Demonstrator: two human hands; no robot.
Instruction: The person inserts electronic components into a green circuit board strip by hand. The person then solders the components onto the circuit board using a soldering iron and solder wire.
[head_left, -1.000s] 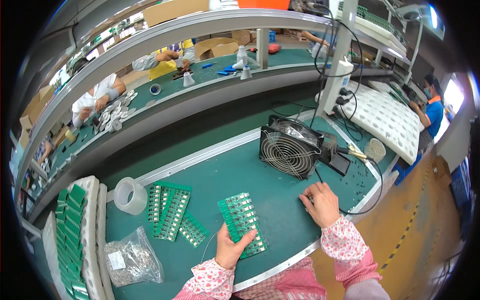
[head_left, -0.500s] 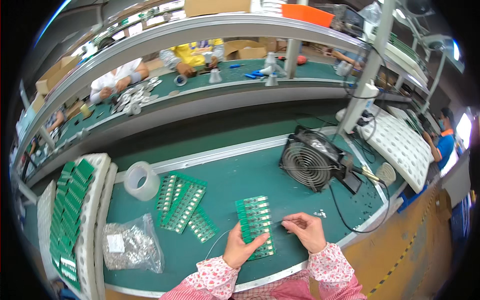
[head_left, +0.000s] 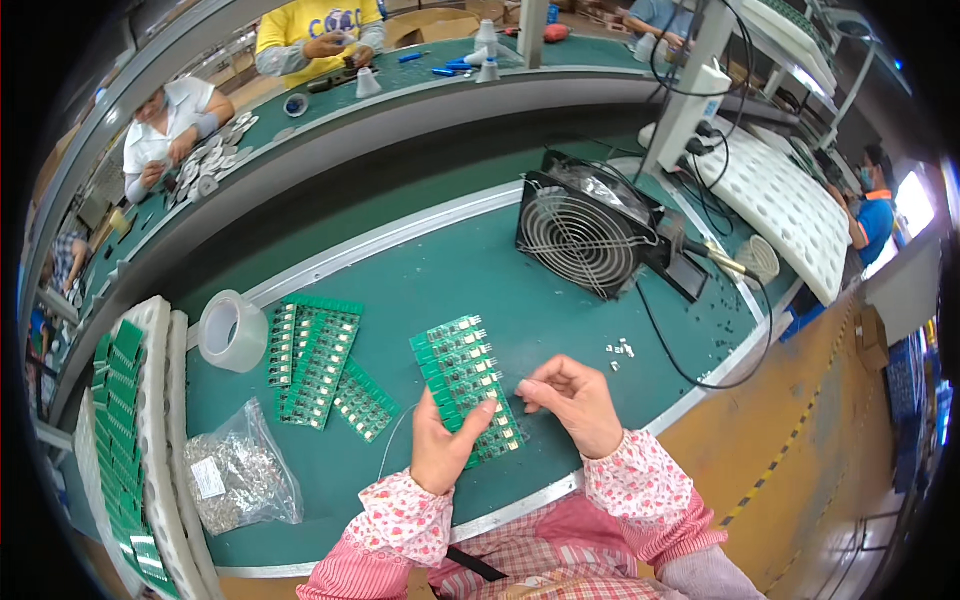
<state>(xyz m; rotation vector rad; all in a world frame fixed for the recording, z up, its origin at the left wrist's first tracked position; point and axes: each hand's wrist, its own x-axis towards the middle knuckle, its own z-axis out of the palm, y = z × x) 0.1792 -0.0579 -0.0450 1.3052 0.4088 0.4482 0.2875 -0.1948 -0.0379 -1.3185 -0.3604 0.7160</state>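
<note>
My left hand [head_left: 440, 445] grips a green circuit board panel [head_left: 462, 362] by its lower part, thumb across the face. The panel is tilted above the green bench and carries rows of small white and dark parts, with pins jutting from its right edge. A thin pale wire [head_left: 392, 440] curves down beside my left wrist. Close to the panel's right edge is my right hand [head_left: 575, 405], thumb and forefinger pinched together. Whatever sits between those fingertips is too small to make out. Several similar panels [head_left: 318, 365] lie overlapping on the bench to the left.
A clear tape roll [head_left: 233, 332] and a plastic bag of small metal parts [head_left: 245, 475] lie left, beside white foam trays [head_left: 150, 420] holding boards. At the right are a black fan [head_left: 585, 235], a soldering iron [head_left: 735, 262], a cable and small white pieces [head_left: 620, 350]. Co-workers sit across.
The view has tilted down, so the bench things appear higher and further left. My left hand still holds the panel, and my right hand keeps its pinch beside the panel's edge.
</note>
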